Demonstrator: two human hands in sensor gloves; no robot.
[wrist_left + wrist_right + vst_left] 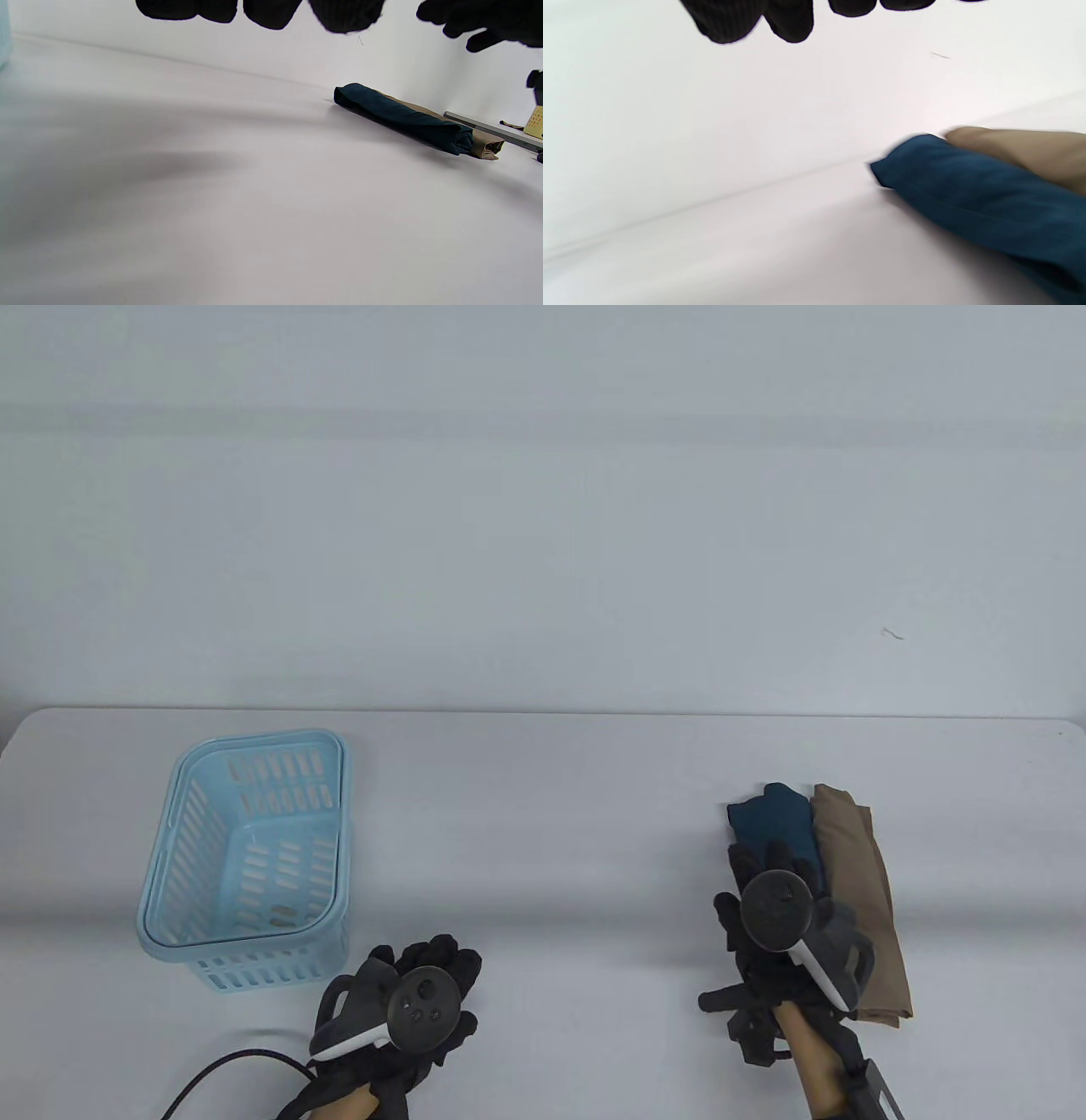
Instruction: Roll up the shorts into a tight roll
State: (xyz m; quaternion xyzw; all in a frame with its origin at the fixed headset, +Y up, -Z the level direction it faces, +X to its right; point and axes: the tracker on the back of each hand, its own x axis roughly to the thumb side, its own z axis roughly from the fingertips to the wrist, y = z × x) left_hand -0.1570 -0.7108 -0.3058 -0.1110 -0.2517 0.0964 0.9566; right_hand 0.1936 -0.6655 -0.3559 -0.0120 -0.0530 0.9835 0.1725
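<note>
A: What lies around the work?

B: A light blue basket (246,857) stands near the table's (543,814) left edge, well apart from the clothes. A dark cable (229,1069) runs along the near edge by the left hand (407,1010). In the left wrist view a grey bar (492,129) and a small yellow thing (535,123) show beyond the rolls, too small to tell what they are.

A: And the shorts?

B: The teal shorts (776,823) lie rolled toward the table's right side, touching a tan roll (857,891) on their right. The two rolls lie side by side, running from the near edge toward the far edge.

A: Does anything stand in the way?

B: In the table view the right hand (776,908) covers the near part of the teal roll. The space between basket and rolls is bare table.

A: How are the hands posed?

B: The right hand hangs over the shorts, palm down, its grip apart; the left wrist view shows its fingers above the roll, not on it. The left hand sits near the table's near edge, right of the basket, fingers loosely curled, gripping nothing.
</note>
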